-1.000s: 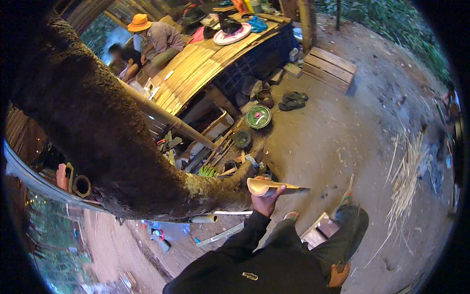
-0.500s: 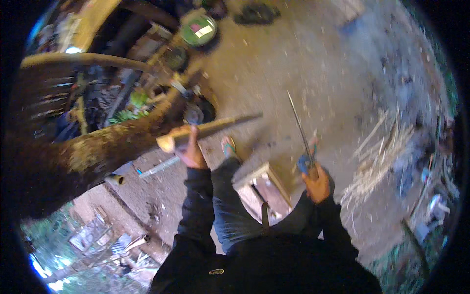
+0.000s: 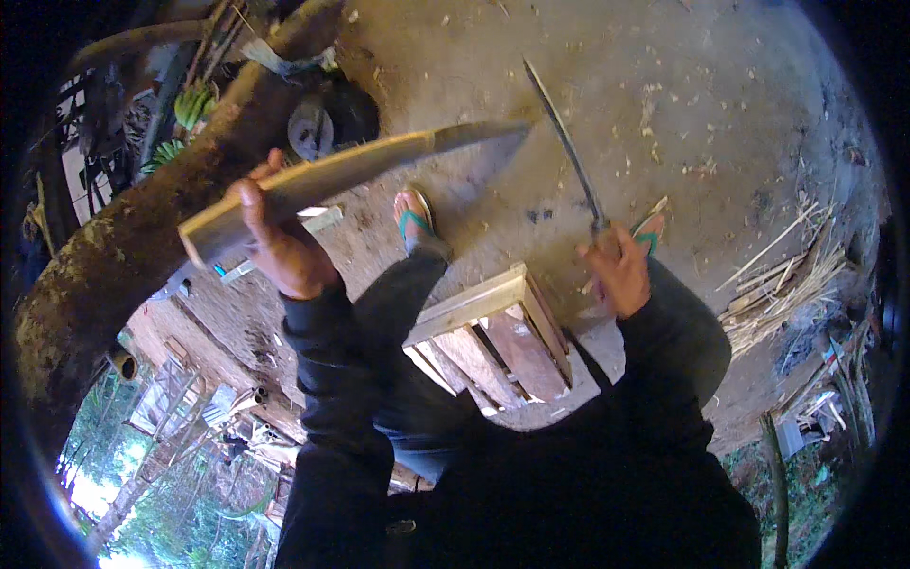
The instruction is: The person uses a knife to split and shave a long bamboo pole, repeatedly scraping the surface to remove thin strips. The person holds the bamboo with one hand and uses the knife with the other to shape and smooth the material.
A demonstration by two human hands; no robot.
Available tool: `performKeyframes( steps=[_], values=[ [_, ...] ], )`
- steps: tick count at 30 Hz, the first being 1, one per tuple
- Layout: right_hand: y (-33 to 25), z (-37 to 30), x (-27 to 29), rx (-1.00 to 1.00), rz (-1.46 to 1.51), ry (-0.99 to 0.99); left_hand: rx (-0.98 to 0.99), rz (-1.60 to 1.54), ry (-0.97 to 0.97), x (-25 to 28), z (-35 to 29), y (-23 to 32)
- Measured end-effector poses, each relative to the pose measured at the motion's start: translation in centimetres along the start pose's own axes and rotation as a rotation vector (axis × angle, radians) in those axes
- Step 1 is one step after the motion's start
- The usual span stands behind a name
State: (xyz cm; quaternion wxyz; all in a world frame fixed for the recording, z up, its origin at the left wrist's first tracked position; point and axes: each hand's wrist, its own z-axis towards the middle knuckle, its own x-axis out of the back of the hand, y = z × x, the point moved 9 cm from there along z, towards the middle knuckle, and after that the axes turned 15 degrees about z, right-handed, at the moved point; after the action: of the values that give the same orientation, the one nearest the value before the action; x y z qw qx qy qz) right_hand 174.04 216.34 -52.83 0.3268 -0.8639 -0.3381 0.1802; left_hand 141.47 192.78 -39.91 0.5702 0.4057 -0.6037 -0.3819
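Observation:
My left hand (image 3: pixel 287 254) is closed around the near end of a long split length of bamboo (image 3: pixel 353 167), its thumb and fingers on either side. The piece slants up and away to the right, tapering at its far end, with a node ring partway along. A machete (image 3: pixel 566 142), seen nearly edge-on, rises from my right hand (image 3: pixel 623 273), whose fingers wrap its handle. The blade tip points up and away, a little to the right of the bamboo's far end. Most of the handle is hidden by my fingers.
Between my legs is a slatted wooden crate (image 3: pixel 474 308). A thick log (image 3: pixel 133 232) runs along the left, with green bananas (image 3: pixel 192 104) and a dark round container (image 3: pixel 351 114) beyond it. Thin split strips (image 3: pixel 777 294) lie in a pile at right.
The view has shifted nearer. My left hand has moved left with the bamboo, which now looks larger. The machete has tilted further left, its tip closer to the bamboo's far end.

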Motion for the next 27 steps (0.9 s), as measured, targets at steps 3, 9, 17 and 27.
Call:
performKeyframes(
  steps=[3,9,17,27],
  values=[
    [-1.3,1.2,-1.3,-0.019,0.030,-0.048,-0.070,0.010,-0.002,0.1,-0.2,-0.4],
    [-1.0,1.1,-1.8,-0.079,0.145,0.050,-0.227,0.038,0.084,2.3,-2.8,-0.9],
    [-0.4,0.0,-6.5,0.025,0.060,-0.092,-0.231,-0.080,0.105,5.1,-5.5,-1.2],
    [-1.3,-3.6,-8.3,0.316,-0.034,-0.279,-0.256,-0.097,0.179,9.5,-5.3,-0.9]
  ],
)
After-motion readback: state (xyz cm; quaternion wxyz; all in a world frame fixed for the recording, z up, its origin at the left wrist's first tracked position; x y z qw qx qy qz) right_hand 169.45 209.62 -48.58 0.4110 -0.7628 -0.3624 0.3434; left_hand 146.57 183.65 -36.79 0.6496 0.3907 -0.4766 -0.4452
